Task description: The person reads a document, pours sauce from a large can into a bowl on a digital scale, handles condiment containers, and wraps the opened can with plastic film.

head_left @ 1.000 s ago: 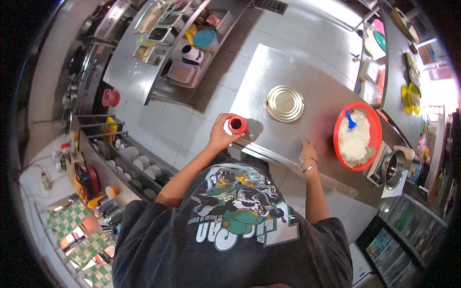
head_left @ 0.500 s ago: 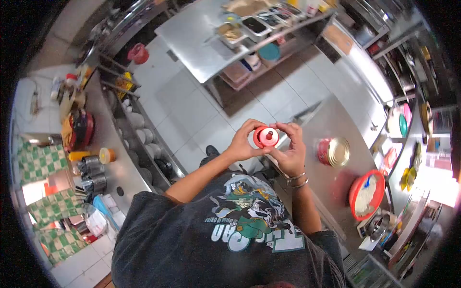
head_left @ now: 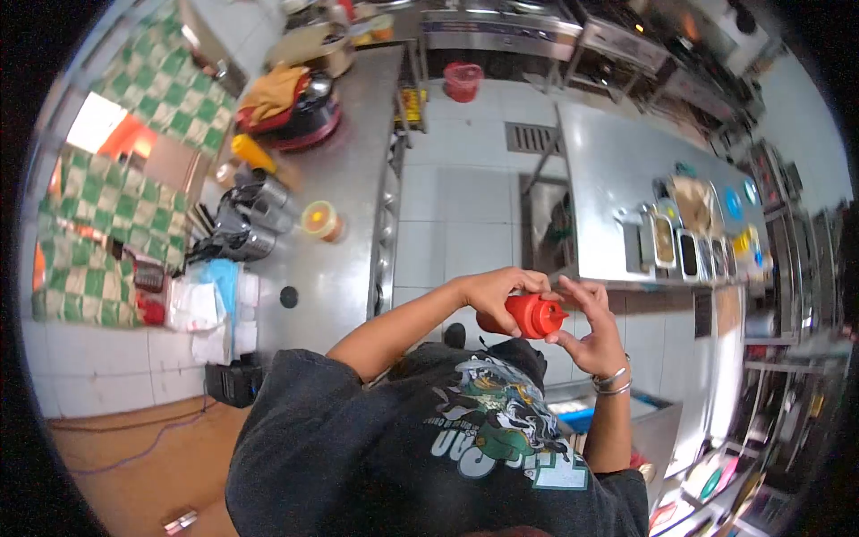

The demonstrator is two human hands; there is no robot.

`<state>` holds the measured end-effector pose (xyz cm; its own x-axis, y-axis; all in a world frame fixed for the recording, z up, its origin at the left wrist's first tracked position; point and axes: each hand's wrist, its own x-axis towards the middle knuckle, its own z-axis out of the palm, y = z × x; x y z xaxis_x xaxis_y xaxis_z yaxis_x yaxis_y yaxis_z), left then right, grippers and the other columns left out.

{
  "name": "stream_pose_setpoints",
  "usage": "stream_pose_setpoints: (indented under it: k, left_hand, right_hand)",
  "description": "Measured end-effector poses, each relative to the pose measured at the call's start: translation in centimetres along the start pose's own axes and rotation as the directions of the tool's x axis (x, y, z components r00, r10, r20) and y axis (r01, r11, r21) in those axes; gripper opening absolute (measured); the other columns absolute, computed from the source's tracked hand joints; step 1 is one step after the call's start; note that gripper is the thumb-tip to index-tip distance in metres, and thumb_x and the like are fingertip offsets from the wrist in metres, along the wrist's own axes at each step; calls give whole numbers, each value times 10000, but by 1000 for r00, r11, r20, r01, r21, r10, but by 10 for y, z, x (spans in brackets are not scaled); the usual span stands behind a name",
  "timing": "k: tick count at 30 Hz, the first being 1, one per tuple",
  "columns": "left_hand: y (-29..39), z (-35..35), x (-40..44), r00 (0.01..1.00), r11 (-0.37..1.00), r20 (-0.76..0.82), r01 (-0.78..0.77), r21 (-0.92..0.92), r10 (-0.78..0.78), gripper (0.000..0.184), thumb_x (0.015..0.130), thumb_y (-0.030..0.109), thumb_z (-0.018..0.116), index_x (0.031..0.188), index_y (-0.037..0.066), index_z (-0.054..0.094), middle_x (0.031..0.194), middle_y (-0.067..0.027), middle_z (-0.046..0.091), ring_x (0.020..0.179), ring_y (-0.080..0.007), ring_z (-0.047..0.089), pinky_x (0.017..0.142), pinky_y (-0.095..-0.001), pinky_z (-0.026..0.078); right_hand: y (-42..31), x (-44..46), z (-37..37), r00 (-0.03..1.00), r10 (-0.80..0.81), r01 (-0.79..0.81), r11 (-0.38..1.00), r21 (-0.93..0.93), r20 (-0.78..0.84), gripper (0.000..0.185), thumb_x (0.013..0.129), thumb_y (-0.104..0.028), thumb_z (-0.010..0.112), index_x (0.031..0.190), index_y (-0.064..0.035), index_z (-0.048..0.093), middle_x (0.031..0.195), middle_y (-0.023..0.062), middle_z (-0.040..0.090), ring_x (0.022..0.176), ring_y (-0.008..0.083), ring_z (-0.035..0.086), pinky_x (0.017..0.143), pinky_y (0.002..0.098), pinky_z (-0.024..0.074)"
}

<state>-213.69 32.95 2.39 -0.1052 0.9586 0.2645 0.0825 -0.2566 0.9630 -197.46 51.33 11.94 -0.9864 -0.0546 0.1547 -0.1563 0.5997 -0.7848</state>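
A red squeeze bottle point(head_left: 523, 317) with a pointed red cap point(head_left: 548, 317) is held in front of my chest, tilted with its tip to the right. My left hand point(head_left: 503, 297) is wrapped round the bottle's body. At the cap, my right hand point(head_left: 591, 331) has its thumb and fingers curved round the nozzle end, gripping the cap. Two bracelets point(head_left: 613, 382) are on my right wrist. The bottle is above the floor, between two metal counters.
On the left, a metal counter point(head_left: 344, 170) bears a lidded tub point(head_left: 322, 221) and a red and black appliance point(head_left: 309, 116). At the right, a steel table point(head_left: 608, 161) carries metal food trays. A red bucket point(head_left: 463, 81) stands on the floor ahead.
The view has turned left, away from the table with the can and flour basin. My right hand has come to the bottle, and the red cap now sits on it.
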Motion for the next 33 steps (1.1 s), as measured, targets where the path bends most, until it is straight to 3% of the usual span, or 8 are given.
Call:
stream_pose_setpoints:
  k: [4, 7, 10, 15, 19, 26, 30, 33]
  left_hand:
    - [11, -42, -46, 946, 961, -322, 126, 244, -42, 716, 584, 232, 900, 1234, 37, 671, 1157, -103, 626, 1096, -269, 609, 1007, -375, 455]
    - [2, -65, -70, 712, 903, -698, 244, 353, 80, 710, 577, 230, 887, 1229, 47, 675, 1142, -110, 611, 1081, -269, 615, 966, -377, 489]
    - [13, -101, -82, 643, 871, -765, 357, 338, 34, 701, 577, 211, 879, 1229, 51, 674, 1129, -105, 604, 1073, -274, 617, 963, -373, 494]
    - [10, -182, -78, 576, 761, -816, 507, 405, 51, 675, 594, 210, 879, 1215, 44, 672, 1108, -96, 592, 1056, -272, 619, 932, -361, 508]
    - [0, -266, -56, 573, 806, -817, 450, 384, 69, 672, 595, 206, 893, 1204, 31, 671, 1116, -107, 587, 1046, -268, 619, 916, -359, 514]
    - [-24, -431, -10, 752, 971, -657, 119, 207, 48, 555, 628, 173, 857, 1124, -8, 688, 1103, -92, 592, 1019, -225, 592, 916, -323, 469]
    - [-28, -494, 13, 761, 995, -648, 88, 39, -42, 570, 620, 197, 864, 1122, -7, 688, 1099, -94, 590, 1016, -218, 581, 927, -323, 453]
    - [-34, -547, 29, 756, 927, -646, 157, 340, 109, 590, 608, 188, 873, 1127, -15, 683, 1095, -99, 591, 1016, -226, 593, 924, -327, 469]
  right_hand:
    - [-25, 90, 31, 999, 37, -30, 959, -283, 19, 785, 719, -414, 858, 1370, -65, 591, 1126, 132, 631, 1066, 325, 551, 963, 454, 438]
    - [-19, 150, 53, 985, -129, 165, 895, -415, 115, 709, 762, -395, 824, 1339, -58, 588, 1140, 154, 642, 1078, 362, 556, 962, 465, 443]
    - [-18, 211, 63, 959, -225, 255, 949, -185, 170, 638, 781, -317, 822, 1313, -48, 594, 1134, 157, 639, 1150, 375, 558, 994, 471, 453]
    - [18, 316, 67, 892, -184, 239, 967, -86, 413, 564, 815, -249, 814, 1304, -60, 607, 1082, 168, 642, 916, 310, 677, 805, 403, 559]
    - [35, 410, 60, 858, -137, 185, 982, -48, 494, 515, 801, -161, 819, 1264, -54, 619, 1052, 165, 644, 897, 315, 669, 803, 402, 550]
    - [64, 574, 18, 701, -397, 431, 898, 91, 593, 534, 748, 84, 707, 1245, -95, 627, 1236, 139, 594, 1113, 353, 615, 938, 407, 530]
    - [67, 645, 1, 676, -387, 442, 894, 75, 628, 560, 750, 127, 664, 1257, -110, 635, 1245, 133, 595, 1140, 353, 610, 939, 403, 535]
    - [81, 695, -2, 662, -379, 471, 882, 35, 646, 566, 755, 119, 664, 1278, -94, 622, 1216, 136, 592, 1105, 362, 623, 919, 402, 542]
